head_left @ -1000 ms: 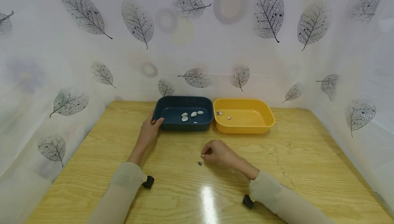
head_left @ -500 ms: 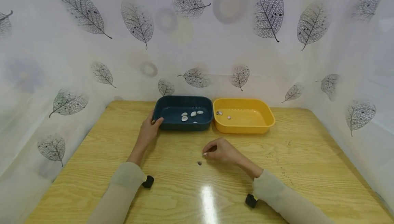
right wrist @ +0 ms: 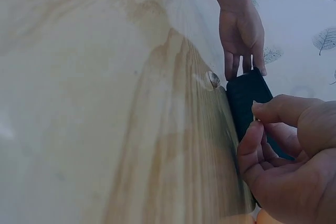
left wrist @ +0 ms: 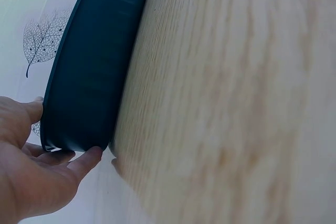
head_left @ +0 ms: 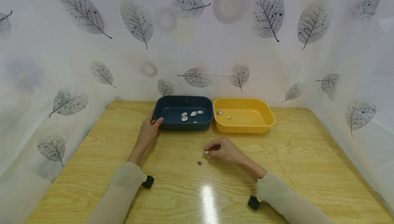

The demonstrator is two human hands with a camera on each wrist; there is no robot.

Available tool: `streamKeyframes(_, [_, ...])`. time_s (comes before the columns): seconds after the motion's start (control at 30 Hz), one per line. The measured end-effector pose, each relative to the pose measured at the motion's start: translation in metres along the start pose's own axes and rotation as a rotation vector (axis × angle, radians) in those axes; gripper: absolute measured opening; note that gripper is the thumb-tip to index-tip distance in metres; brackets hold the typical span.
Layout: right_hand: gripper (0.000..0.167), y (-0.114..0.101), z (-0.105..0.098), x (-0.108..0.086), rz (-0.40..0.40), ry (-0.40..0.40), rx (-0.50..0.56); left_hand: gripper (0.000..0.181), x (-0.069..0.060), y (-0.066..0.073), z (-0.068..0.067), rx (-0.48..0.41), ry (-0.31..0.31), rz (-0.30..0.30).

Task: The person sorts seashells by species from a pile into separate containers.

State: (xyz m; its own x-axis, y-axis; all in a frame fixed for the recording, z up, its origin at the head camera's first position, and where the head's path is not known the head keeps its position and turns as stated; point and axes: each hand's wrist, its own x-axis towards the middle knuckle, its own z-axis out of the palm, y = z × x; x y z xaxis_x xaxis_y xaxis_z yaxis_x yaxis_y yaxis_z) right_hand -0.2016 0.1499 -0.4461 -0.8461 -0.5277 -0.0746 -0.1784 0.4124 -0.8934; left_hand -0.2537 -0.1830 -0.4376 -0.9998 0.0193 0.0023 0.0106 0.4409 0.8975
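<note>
At the left end of the dark blue plastic basin point(head_left: 184, 127), my left hand point(head_left: 148, 129) grips the wall, its thumb at the rim. The left wrist view has the same hand point(left wrist: 39, 179) around the end of the basin point(left wrist: 97, 61). My right hand point(head_left: 226, 150) pinches a small whitish shell point(head_left: 206, 153) between thumb and fingertip, just above the table. Only the thin edge of that shell point(right wrist: 255, 118) shows in the right wrist view. A small brown shell point(head_left: 199, 163) lies on the table, left of and nearer than the right hand.
Several white shells point(head_left: 184, 118) lie inside the blue basin. Beside it on the right stands a yellow basin point(head_left: 243, 129) with a few small shells point(head_left: 229, 117). Both rest on a wooden table point(head_left: 172, 196), before a leaf-patterned curtain point(head_left: 129, 70).
The right hand has drawn slightly up and to the right with the small whitish shell, away from the brown shell. The left hand and both basins stay put.
</note>
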Motion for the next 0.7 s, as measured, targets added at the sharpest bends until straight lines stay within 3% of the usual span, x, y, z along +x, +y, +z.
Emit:
streamKeyframes(0.33, [0.022, -0.014, -0.014, -0.008, -0.015, 0.051, 0.09, 0.081, -0.002, 0.003, 0.0, -0.001, 0.017, 0.029])
streamKeyframes(0.53, [0.029, -0.021, -0.033, -0.01, -0.005, 0.082, 0.155, 0.077, -0.001, 0.003, -0.001, -0.024, -0.007, 0.001])
streamKeyframes(0.7, [0.027, -0.025, -0.054, -0.01, -0.051, 0.133, 0.169, 0.077, -0.001, 0.001, 0.0, -0.035, -0.002, -0.002])
